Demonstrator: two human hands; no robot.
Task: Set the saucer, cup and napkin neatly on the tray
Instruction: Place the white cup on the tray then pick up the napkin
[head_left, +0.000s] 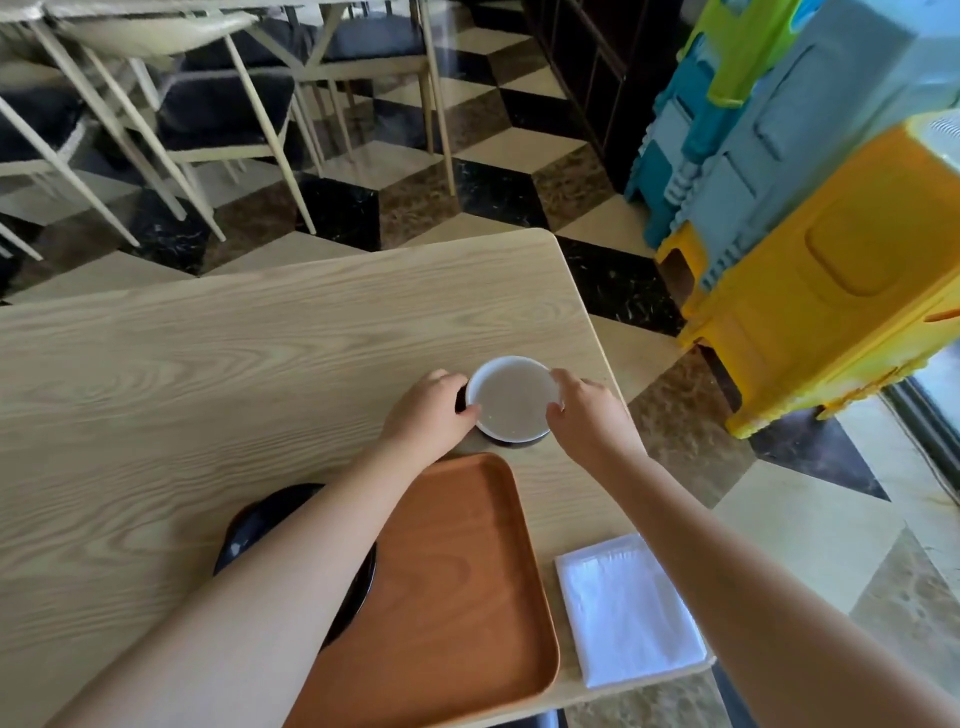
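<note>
A cup (513, 400), white inside and dark outside, stands on the light wooden table beyond the far edge of the brown wooden tray (457, 582). My left hand (428, 410) grips its left side and my right hand (587, 415) holds its right rim. A black saucer (249, 530) lies on the table at the tray's left edge, mostly hidden under my left forearm. A folded white napkin (626, 608) lies to the right of the tray near the table's corner. Nothing sits on the tray.
The table (208, 374) ends just right of the napkin and cup. Stacked yellow, blue and green plastic stools (831, 249) stand on the floor at the right. Chairs and tables (208, 104) stand beyond the far edge.
</note>
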